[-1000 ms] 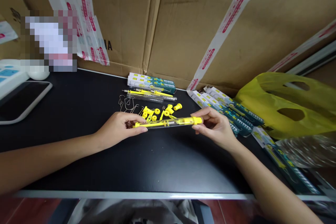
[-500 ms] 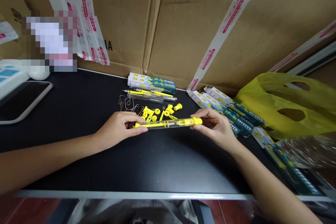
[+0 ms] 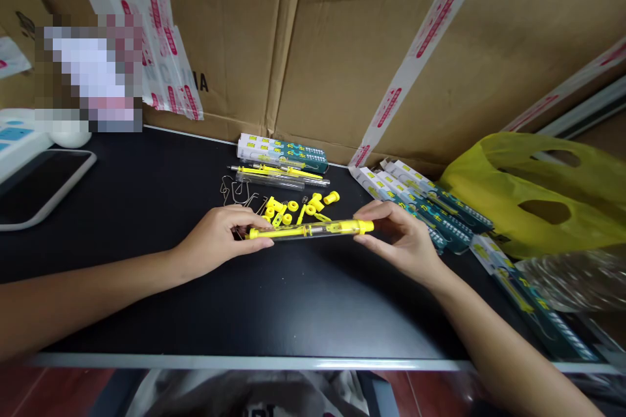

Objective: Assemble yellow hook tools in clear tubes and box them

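Held level above the black table is a tubular spring scale (image 3: 313,230), a clear tube with yellow ends, a yellow rod and a metal spring inside. My left hand (image 3: 229,234) is closed round its left end, thumb in front. At the right end, the thumb and fingers of my right hand (image 3: 398,234) pinch near the yellow cap (image 3: 364,227). Just behind lie several small yellow plastic parts (image 3: 292,206) and bent wire hooks (image 3: 239,192). Farther back are clear tubes (image 3: 271,181) and yellow rods (image 3: 264,171) with metal tips.
Printed boxes (image 3: 278,151) stand against the cardboard wall (image 3: 337,45), and more boxes (image 3: 420,202) lie at the right. A yellow plastic bag (image 3: 479,189) sits beyond them. At the left lies a phone (image 3: 44,189). The table's front edge (image 3: 293,363) runs near me.
The spring scale and my right hand have shifted very slightly left. Both hands keep their hold, and the loose parts lie as before.
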{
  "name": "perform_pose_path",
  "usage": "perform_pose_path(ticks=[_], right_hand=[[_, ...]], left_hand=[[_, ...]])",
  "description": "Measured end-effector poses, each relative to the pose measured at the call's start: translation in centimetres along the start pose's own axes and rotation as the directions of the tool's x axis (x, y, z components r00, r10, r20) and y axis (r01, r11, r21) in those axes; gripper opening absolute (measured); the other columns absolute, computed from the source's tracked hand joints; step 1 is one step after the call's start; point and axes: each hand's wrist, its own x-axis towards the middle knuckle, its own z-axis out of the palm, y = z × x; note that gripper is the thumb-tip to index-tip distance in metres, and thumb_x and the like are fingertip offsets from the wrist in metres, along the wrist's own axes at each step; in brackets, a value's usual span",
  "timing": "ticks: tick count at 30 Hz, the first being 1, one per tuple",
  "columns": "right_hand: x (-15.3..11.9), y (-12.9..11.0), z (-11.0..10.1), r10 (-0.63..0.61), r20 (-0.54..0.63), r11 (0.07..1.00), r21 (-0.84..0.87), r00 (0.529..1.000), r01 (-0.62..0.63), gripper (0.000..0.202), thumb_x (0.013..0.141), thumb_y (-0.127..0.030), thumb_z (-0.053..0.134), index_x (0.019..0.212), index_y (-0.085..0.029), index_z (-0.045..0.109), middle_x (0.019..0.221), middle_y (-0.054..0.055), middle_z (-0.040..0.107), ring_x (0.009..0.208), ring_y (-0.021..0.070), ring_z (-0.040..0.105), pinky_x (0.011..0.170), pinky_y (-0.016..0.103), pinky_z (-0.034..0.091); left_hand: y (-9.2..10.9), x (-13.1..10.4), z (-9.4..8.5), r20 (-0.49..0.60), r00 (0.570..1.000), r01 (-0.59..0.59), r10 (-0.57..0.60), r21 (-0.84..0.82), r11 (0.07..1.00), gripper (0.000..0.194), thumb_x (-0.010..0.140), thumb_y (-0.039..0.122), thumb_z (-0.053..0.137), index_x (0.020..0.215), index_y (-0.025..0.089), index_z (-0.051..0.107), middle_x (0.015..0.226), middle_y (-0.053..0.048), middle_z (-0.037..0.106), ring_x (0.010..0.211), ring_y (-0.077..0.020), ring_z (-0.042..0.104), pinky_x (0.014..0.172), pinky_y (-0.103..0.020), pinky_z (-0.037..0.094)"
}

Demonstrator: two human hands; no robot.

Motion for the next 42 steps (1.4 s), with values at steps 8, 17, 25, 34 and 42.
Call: perform_pose_path(ticks=[8, 17, 25, 34, 42], right_hand=[[-0.18, 0.18, 0.07, 0.009, 0.027, 1.0, 0.026, 1.0, -0.01, 0.02, 0.077, -0.026, 0.07, 0.092, -0.022, 0.058, 0.089, 0.005, 0.061, 0.08, 0.0177, 0.062, 0.072, 0.032, 0.053], [-0.08, -0.1, 0.07, -0.059, 0.001, 0.998, -0.006, 0.998, 0.059, 0.019, 0.077, -0.021, 0.069, 0.093, -0.023, 0.059, 0.089, 0.004, 0.062, 0.081, 0.0175, 0.061, 0.072, 0.032, 0.052], [-0.07, 0.14, -0.13, -0.016, 0.003, 1.0, 0.002, 1.0, 0.016, 0.022, 0.078, -0.022, 0.068, 0.097, -0.024, 0.06, 0.091, 0.003, 0.062, 0.082, 0.0167, 0.061, 0.072, 0.029, 0.052], [0.1, 0.24, -0.15, -0.059, 0.002, 0.996, -0.062, 0.998, 0.059, 0.021, 0.078, -0.02, 0.068, 0.098, -0.024, 0.061, 0.088, 0.003, 0.059, 0.081, 0.0164, 0.059, 0.072, 0.03, 0.051], [-0.47, 0.11, 0.01, 0.107, 0.033, 0.991, 0.08, 0.994, -0.109, 0.021, 0.079, -0.024, 0.067, 0.097, -0.022, 0.056, 0.082, 0.001, 0.062, 0.064, 0.0117, 0.062, 0.058, 0.023, 0.051]], left_hand=[[-0.11, 0.06, 0.01, -0.027, 0.999, -0.027, 0.028, 0.027, 0.999, 0.02, 0.077, 0.036, 0.066, 0.086, 0.02, 0.072, 0.079, 0.001, 0.065, 0.063, -0.0092, 0.054, 0.061, -0.02, 0.044], [-0.1, -0.11, -0.01, -0.028, 0.999, -0.045, 0.045, -0.005, 0.999, 0.019, 0.076, 0.035, 0.068, 0.086, 0.019, 0.071, 0.079, 0.001, 0.065, 0.063, -0.0089, 0.055, 0.06, -0.02, 0.043], [-0.24, -0.06, 0.14, -0.032, 0.998, -0.052, 0.051, -0.021, 0.998, 0.02, 0.075, 0.036, 0.068, 0.086, 0.019, 0.071, 0.078, 0.001, 0.065, 0.063, -0.0089, 0.055, 0.058, -0.02, 0.043], [-0.17, 0.14, 0.15, -0.015, 1.0, -0.015, 0.014, -0.046, 0.999, 0.021, 0.075, 0.037, 0.068, 0.084, 0.018, 0.071, 0.078, 0.001, 0.067, 0.062, -0.0091, 0.055, 0.057, -0.02, 0.042], [-0.27, 0.02, 0.16, 0.001, 1.0, -0.01, 0.01, -0.068, 0.998, 0.021, 0.074, 0.036, 0.069, 0.084, 0.018, 0.071, 0.076, 0.001, 0.067, 0.06, -0.0087, 0.054, 0.055, -0.019, 0.041]])
